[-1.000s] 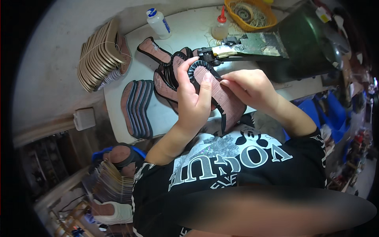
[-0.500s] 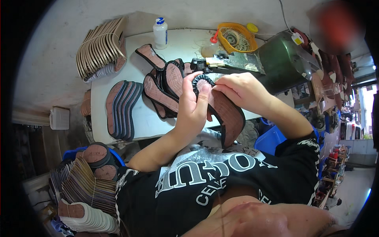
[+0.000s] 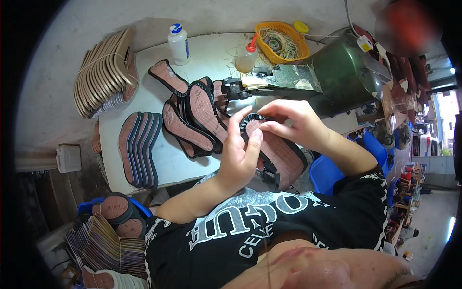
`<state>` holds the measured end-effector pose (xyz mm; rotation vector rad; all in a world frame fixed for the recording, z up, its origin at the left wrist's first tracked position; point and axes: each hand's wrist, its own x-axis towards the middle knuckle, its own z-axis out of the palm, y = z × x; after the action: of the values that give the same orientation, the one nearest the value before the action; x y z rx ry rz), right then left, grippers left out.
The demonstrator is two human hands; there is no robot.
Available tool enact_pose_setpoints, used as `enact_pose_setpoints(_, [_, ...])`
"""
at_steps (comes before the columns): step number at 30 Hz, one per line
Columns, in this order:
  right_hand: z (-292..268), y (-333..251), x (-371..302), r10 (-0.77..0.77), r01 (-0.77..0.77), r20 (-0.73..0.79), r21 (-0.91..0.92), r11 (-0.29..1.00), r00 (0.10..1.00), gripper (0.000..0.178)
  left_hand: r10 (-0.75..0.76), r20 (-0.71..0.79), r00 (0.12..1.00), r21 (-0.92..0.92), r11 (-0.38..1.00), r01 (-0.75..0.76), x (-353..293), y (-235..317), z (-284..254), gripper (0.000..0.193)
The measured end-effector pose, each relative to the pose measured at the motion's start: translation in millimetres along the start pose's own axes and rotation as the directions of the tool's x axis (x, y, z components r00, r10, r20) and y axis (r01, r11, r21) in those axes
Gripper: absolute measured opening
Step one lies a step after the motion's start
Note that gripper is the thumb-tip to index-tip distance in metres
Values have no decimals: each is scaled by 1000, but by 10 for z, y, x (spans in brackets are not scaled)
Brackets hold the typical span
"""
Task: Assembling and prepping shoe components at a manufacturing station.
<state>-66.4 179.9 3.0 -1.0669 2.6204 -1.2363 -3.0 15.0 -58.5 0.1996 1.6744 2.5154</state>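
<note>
A pinkish-brown insole (image 3: 285, 161) with a black edging lies between my hands, its rounded end up and its long part hanging toward my body. Gathered pleats of the edging show around that end. My left hand (image 3: 239, 156) grips the end from the left, thumb on the face and index finger along the rim. From the right, my right hand (image 3: 299, 124) pinches the pleated rim between thumb and fingers. Just left of my hands, similar black-edged insoles (image 3: 204, 107) lie in a loose pile on the white table (image 3: 168, 171).
Fanned insoles (image 3: 130, 149) lie at the table's left, below a tied beige bundle (image 3: 98, 72). A white bottle (image 3: 180, 47), red-tipped squeeze bottle (image 3: 244, 61) and yellow basket (image 3: 262, 30) stand behind. A green machine (image 3: 339, 72) reaches in from the right, above a blue bin (image 3: 327, 174).
The view has shifted, so the table sits lower and further left. My hands and the insole have come nearer my body, and the right fingers have moved along the pleated rim.
</note>
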Motion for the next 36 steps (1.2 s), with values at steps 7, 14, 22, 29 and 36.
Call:
enact_pose_setpoints(7, [31, 86, -8, -129, 126, 2, -219, 967, 992, 8, -122, 64, 990, 78, 990, 117, -29, 60, -72, 43])
enact_pose_setpoints(14, [109, 133, 150, 107, -137, 126, 268, 954, 986, 14, -187, -25, 982, 8, 982, 187, -114, 59, -225, 48])
enact_pose_setpoints(22, [-23, 136, 344, -171, 173, 259, 15, 985, 951, 22, -210, 79, 974, 219, 957, 189, -64, 155, -430, 50])
enact_pose_setpoints(29, [133, 114, 292, -115, 124, -98, 98, 987, 988, 12, -137, 184, 973, 365, 929, 62, -77, 169, -456, 51])
enact_pose_setpoints(36, [16, 110, 382, -29, -1, 79, 344, 939, 996, 11, 52, 169, 984, 250, 964, -94, -86, 191, -397, 52])
